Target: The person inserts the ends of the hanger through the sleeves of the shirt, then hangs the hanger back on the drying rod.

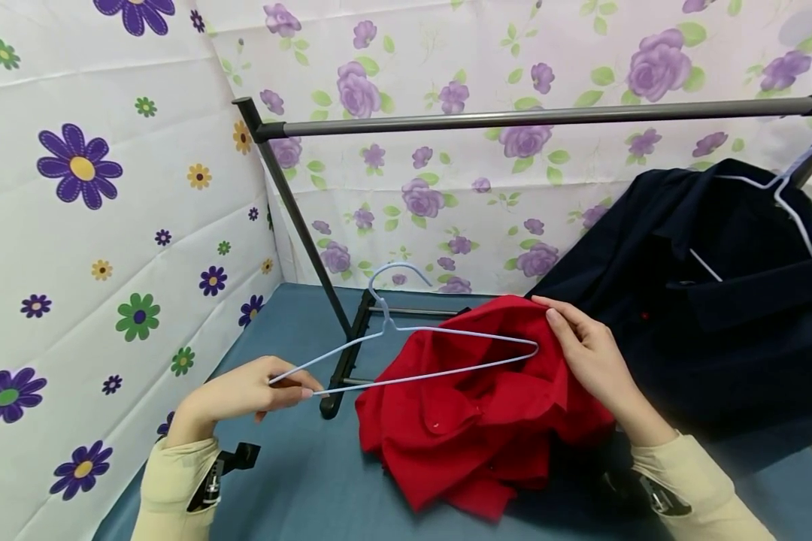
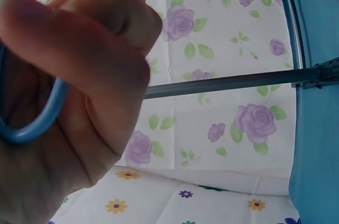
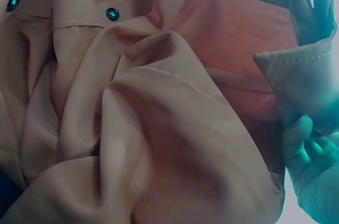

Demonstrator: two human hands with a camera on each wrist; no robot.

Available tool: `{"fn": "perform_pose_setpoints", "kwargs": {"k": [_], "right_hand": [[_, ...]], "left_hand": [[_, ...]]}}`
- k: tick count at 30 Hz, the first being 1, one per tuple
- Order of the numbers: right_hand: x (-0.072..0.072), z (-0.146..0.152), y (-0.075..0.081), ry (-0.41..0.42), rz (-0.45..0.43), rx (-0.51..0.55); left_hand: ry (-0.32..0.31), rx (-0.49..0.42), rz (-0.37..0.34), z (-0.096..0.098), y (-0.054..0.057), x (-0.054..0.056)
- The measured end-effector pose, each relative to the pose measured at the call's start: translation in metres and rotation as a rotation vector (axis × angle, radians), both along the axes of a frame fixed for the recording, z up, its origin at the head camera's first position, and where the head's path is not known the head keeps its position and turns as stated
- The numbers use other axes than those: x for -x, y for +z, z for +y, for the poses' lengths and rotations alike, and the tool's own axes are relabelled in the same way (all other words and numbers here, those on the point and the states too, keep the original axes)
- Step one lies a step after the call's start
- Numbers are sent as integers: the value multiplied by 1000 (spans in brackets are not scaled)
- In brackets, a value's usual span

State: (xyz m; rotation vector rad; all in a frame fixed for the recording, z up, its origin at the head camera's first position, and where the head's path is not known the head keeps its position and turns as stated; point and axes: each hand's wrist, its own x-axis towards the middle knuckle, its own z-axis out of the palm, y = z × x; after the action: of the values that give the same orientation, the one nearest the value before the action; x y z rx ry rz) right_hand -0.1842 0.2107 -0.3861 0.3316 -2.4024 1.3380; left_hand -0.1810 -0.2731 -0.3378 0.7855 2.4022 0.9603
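My left hand (image 1: 260, 387) grips one end of a thin light-blue clothes hanger (image 1: 389, 326), whose hook points up. In the left wrist view the hanger's rounded end (image 2: 46, 118) shows inside the curled fingers (image 2: 79, 38). The hanger's other end overlaps the opening of a crumpled red shirt (image 1: 460, 451). My right hand (image 1: 592, 357) pinches the shirt's upper right edge between thumb and fingers. In the right wrist view, with its colours washed out, the shirt (image 3: 175, 128) shows buttons and folds, and the hand (image 3: 312, 176) is at its right edge.
A dark metal clothes rack (image 1: 514, 120) spans the back, its foot (image 1: 341, 376) on the blue table covering (image 1: 277, 481). At right a navy shirt (image 1: 737, 353) hangs on another pale hanger (image 1: 795, 214). Flowered cloth (image 1: 379, 173) lines the back and left side.
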Motion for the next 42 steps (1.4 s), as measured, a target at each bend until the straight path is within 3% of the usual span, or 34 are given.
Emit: {"fn": "perform_pose_setpoints", "kwargs": {"k": [7, 15, 21, 42], "right_hand": [[-7, 0, 1, -28, 42, -40], [-15, -10, 13, -50, 305, -147], [-19, -19, 18, -4, 427, -161], [-28, -61, 26, 166, 425, -33]], "left_hand": [[-9, -3, -17, 7, -7, 2], [-35, -18, -8, 14, -12, 9], [11, -31, 6, 21, -14, 9], [4, -49, 20, 64, -28, 14]]}}
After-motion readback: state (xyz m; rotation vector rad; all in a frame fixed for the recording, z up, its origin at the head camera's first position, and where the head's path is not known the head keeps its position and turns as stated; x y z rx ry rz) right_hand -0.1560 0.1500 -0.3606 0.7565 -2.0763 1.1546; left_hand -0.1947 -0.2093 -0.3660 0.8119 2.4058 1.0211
